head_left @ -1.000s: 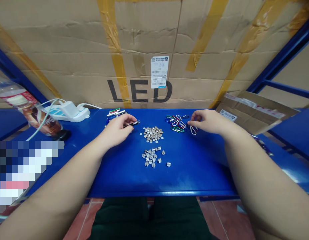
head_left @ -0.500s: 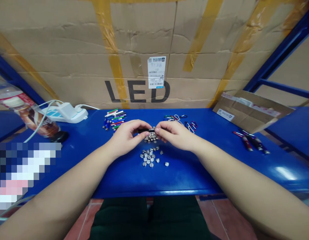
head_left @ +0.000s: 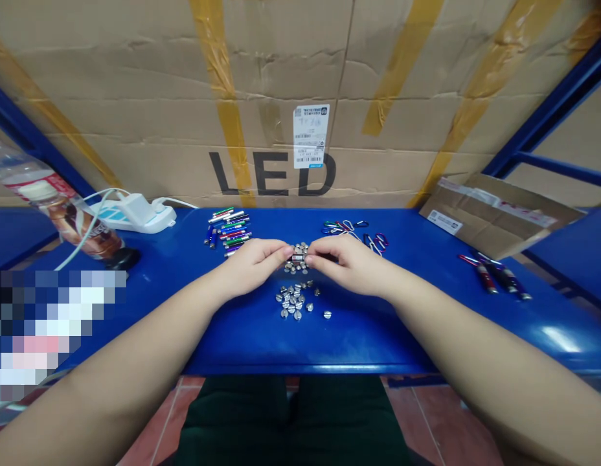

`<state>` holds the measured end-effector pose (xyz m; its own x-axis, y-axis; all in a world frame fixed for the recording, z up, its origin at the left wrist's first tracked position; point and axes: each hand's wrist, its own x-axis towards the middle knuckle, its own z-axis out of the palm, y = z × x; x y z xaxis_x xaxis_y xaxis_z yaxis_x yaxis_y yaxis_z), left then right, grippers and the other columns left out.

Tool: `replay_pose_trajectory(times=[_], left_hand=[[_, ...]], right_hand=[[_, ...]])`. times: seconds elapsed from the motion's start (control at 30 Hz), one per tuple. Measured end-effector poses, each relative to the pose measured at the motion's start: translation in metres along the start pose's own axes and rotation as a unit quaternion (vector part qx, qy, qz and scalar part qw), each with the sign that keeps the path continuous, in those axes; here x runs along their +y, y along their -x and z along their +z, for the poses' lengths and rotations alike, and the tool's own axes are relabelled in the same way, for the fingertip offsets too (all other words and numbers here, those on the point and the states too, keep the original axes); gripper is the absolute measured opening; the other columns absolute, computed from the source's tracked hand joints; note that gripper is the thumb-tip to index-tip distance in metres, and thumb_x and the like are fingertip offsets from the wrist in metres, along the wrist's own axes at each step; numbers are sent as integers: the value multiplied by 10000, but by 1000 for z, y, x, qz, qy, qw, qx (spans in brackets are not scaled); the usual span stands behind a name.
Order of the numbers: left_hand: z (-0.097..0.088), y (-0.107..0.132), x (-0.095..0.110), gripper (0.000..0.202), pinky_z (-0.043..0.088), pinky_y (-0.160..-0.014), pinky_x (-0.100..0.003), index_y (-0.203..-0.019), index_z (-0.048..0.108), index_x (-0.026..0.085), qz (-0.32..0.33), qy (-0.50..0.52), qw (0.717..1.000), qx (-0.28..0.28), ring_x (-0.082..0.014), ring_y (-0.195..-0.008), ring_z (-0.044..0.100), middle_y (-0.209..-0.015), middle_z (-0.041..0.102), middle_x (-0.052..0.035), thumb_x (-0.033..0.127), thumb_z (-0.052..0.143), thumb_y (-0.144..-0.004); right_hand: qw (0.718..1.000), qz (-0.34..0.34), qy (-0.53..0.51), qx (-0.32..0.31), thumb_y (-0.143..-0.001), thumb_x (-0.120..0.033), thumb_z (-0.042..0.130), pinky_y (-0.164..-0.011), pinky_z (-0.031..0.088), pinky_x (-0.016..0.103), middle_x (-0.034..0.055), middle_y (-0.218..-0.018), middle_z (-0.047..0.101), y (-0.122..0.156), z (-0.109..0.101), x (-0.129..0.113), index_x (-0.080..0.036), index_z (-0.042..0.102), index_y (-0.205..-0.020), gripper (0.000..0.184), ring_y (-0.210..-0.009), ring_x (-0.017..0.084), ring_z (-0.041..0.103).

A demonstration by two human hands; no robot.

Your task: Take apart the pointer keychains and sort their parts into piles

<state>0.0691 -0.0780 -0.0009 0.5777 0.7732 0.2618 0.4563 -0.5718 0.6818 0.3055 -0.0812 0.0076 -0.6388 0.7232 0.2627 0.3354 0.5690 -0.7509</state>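
Note:
Between my two hands is a small dark flashlight tube [head_left: 297, 257] with a pale label, held level above the table. My left hand [head_left: 256, 262] pinches its left end between thumb and fingers. At the other end, my right hand [head_left: 342, 262] has its thumb and forefinger closed on the tube. Just beneath and behind the fingers lies a heap of small round metal parts [head_left: 300, 248], partly hidden. Nearer to me are several loose silver slotted caps [head_left: 292, 299]. Coloured metal tubes [head_left: 235, 228] lie beyond my left hand, and carabiner clips [head_left: 346, 226] beyond my right.
Several flashlights with clips [head_left: 497, 278] lie at the right, beside an open cardboard box [head_left: 499, 210]. A bottle [head_left: 77, 220] and a white power strip [head_left: 135, 217] are at the left. A large LED carton [head_left: 159, 129] stands behind the blue table [head_left: 378, 343].
My hands have drawn slightly apart, so the tube's pale label and more of the heap behind it show. The whole view has shifted a little.

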Motion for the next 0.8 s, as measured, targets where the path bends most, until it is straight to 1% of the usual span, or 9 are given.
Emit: replay_pose_trajectory(times=[0.1, 0.17, 0.23, 0.3, 0.4, 0.5, 0.57, 0.67, 0.8], left_hand=[[0, 2, 1, 354, 459, -598, -263, -1096, 649, 202, -49, 102, 994, -6, -147, -634, 578, -732, 628, 12, 528, 554, -997], [-1, 2, 2, 375, 524, -727, -300, -1147, 632, 216, -32, 113, 993, 13, -189, -807, 662, -921, 709, -32, 511, 682, -922], [-2, 2, 2, 340, 536, -827, -339, -1064, 660, 207, -17, 91, 995, 23, -222, -927, 681, -1028, 730, -60, 502, 708, -902], [-4, 2, 2, 332, 523, -807, -331, -993, 680, 199, -22, 65, 997, 20, -209, -878, 664, -954, 723, -44, 525, 650, -936], [-7, 1, 3, 485, 460, -655, -286, -839, 661, 187, -68, 70, 994, -47, -155, -657, 557, -707, 621, 0, 626, 511, -980], [-7, 1, 5, 656, 388, -554, -276, -690, 596, 190, -136, 120, 976, -121, -129, -524, 435, -566, 503, 19, 752, 397, -964], [-7, 1, 6, 683, 380, -542, -280, -683, 602, 195, -156, 129, 970, -131, -131, -500, 414, -533, 470, 25, 782, 377, -950], [-12, 1, 5, 595, 433, -599, -296, -802, 673, 203, -137, 65, 984, -96, -163, -568, 509, -598, 564, 7, 723, 428, -958], [-33, 7, -7, 395, 504, -838, -366, -937, 746, 239, -116, -101, 988, -7, -262, -905, 679, -972, 769, -52, 582, 552, -923]], right_hand=[[995, -39, 92, 16, -988, -296, 541, -698, 374, 302, 10, -722, 579, 1, -1, -4, -178, 589, -749, 271, -696, 148, 503], [999, 2, 45, 12, -1006, -332, 509, -669, 376, 291, -3, -692, 556, 0, -1, -5, -181, 588, -769, 293, -661, 143, 491], [999, 38, -14, 1, -1020, -374, 482, -648, 385, 282, -14, -670, 530, 0, -1, -3, -185, 582, -781, 320, -635, 140, 479], [999, 34, -20, -4, -1026, -375, 477, -651, 396, 280, -13, -677, 534, 0, 0, -1, -189, 577, -786, 320, -640, 141, 485], [995, -51, 80, 0, -1035, -318, 490, -699, 410, 295, 20, -751, 593, 1, 0, 1, -188, 592, -814, 276, -709, 160, 523], [964, -162, 209, -6, -1060, -279, 454, -764, 420, 328, 70, -826, 617, 2, -1, 2, -182, 610, -852, 277, -793, 195, 532], [947, -187, 262, -7, -1071, -277, 426, -778, 421, 341, 83, -830, 610, 3, -3, 2, -178, 614, -860, 299, -802, 206, 522], [947, -132, 291, -31, -1050, -265, 457, -774, 422, 343, 71, -817, 612, 5, -12, 3, -176, 616, -845, 274, -779, 199, 529], [954, 28, 250, -161, -977, -264, 544, -634, 382, 301, 11, -691, 594, 13, -27, 7, -191, 581, -711, 279, -615, 147, 498]])
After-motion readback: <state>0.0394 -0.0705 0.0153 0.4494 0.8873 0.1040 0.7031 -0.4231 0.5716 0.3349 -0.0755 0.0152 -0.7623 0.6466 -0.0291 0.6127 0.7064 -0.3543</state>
